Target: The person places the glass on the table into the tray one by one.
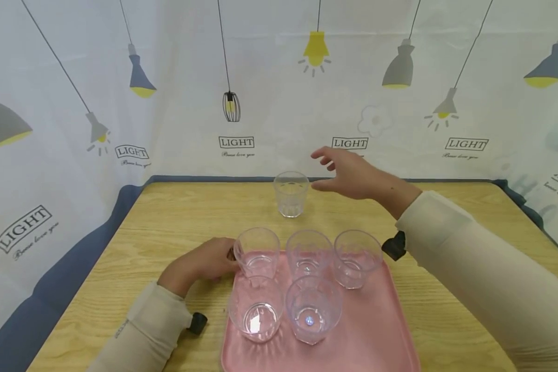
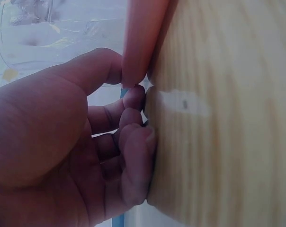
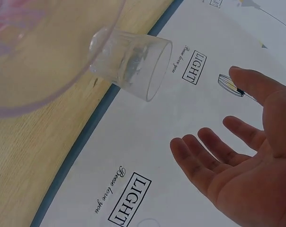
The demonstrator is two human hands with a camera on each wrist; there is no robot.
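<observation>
My left hand (image 1: pixel 212 258) is at the back left corner of a pink tray (image 1: pixel 367 330). In the left wrist view, its thumb lies against the tray's rim (image 2: pixel 144 38), and the other fingers are curled at the rim's end, close to the tabletop. Several clear plastic cups stand upright on the tray, among them a back left cup (image 1: pixel 258 248) that overlaps my left fingertips. A lone clear cup (image 1: pixel 291 195) stands upright on the wood behind the tray. My right hand (image 1: pixel 349 173) is raised to the right of this lone cup, fingers and thumb spread apart, holding nothing.
The wooden table (image 1: pixel 190 206) ends at the back against a white curtain (image 1: pixel 279 119) printed with lamps. A blue band (image 1: pixel 88 248) runs along its edge. On the tray, the other cups include a front left cup (image 1: pixel 257 310) and a back right cup (image 1: pixel 357 261).
</observation>
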